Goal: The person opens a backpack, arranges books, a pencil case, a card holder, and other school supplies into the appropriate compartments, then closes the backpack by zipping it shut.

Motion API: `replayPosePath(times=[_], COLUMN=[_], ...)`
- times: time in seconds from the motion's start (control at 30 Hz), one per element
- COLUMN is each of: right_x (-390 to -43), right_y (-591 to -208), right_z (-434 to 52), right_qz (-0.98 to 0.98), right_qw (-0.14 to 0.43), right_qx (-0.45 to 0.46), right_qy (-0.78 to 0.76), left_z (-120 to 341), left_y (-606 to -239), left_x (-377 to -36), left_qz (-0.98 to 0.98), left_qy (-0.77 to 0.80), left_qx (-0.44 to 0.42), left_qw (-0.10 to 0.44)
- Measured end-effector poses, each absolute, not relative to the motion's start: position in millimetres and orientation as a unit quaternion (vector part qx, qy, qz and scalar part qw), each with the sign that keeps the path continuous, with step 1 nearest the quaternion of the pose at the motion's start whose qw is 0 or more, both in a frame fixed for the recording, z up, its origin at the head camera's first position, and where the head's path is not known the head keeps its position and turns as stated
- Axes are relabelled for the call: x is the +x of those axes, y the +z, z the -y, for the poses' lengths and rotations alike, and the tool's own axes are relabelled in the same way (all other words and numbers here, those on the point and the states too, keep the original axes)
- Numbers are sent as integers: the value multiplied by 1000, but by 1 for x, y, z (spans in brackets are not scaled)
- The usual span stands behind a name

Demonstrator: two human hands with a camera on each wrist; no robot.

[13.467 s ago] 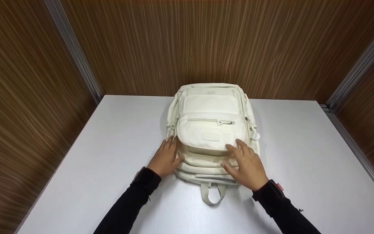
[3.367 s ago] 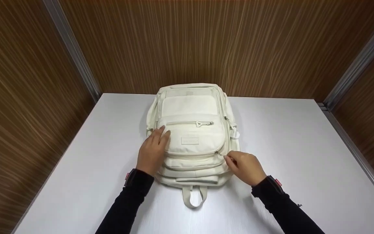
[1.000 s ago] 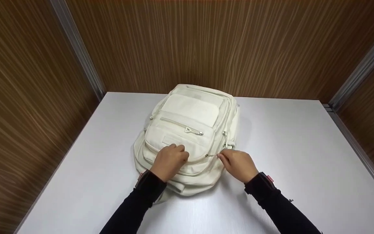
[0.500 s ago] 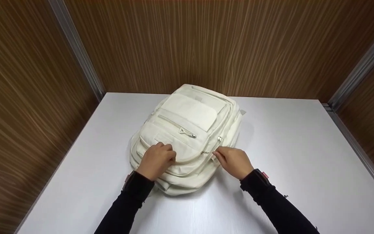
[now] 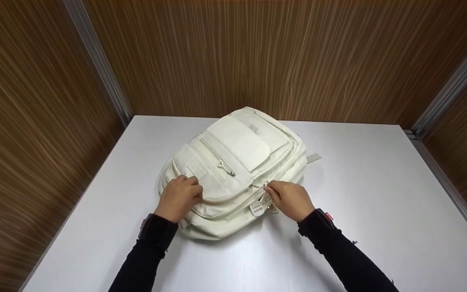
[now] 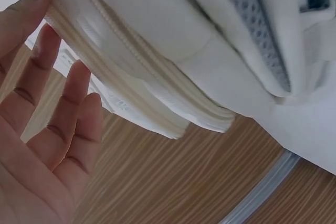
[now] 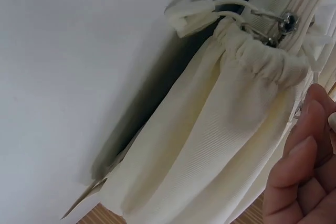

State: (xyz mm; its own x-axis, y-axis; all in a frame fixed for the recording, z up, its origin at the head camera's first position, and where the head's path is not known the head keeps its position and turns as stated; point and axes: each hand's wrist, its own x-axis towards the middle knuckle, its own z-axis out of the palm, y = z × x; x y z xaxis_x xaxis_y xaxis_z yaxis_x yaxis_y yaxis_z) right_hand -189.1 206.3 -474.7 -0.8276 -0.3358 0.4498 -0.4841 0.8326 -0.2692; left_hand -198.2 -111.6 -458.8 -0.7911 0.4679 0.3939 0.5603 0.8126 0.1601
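Observation:
A cream backpack lies on its back on the white table, turned diagonally, its top end toward the near left. My left hand pinches the edge of its front pocket. In the left wrist view, the thumb and fingertips meet at the pocket's zipped seam. My right hand pinches a zipper pull on the same pocket at the near right side. In the right wrist view, its curled fingers are at the right edge, beside the gathered side pocket; the pull is mostly hidden there.
A second zipper with a triangular pull crosses the front panel. A white buckle hangs at the near right side. A strap end sticks out right. Wood-grain walls enclose the table behind and at both sides.
The backpack has turned counter-clockwise, its top end swinging left to right toward me on the near side. My left hand has moved left with the pocket edge; the right keeps its pinch on the zipper pull.

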Motion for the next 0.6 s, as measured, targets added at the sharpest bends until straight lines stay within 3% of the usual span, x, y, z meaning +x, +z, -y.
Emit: replayPosePath(times=[0.3,0.6], right_x=[-190,-187], right_y=[-473,-472], right_z=[-201,-189], right_qz=[939,937], right_qw=[188,207], right_qx=[218,212], right_qy=[188,185], left_z=[122,131], left_y=[-460,-462], left_x=[-208,-213], left_qz=[944,941], left_qy=[-123,-101], left_qx=[-250,-238], left_qw=[175,220])
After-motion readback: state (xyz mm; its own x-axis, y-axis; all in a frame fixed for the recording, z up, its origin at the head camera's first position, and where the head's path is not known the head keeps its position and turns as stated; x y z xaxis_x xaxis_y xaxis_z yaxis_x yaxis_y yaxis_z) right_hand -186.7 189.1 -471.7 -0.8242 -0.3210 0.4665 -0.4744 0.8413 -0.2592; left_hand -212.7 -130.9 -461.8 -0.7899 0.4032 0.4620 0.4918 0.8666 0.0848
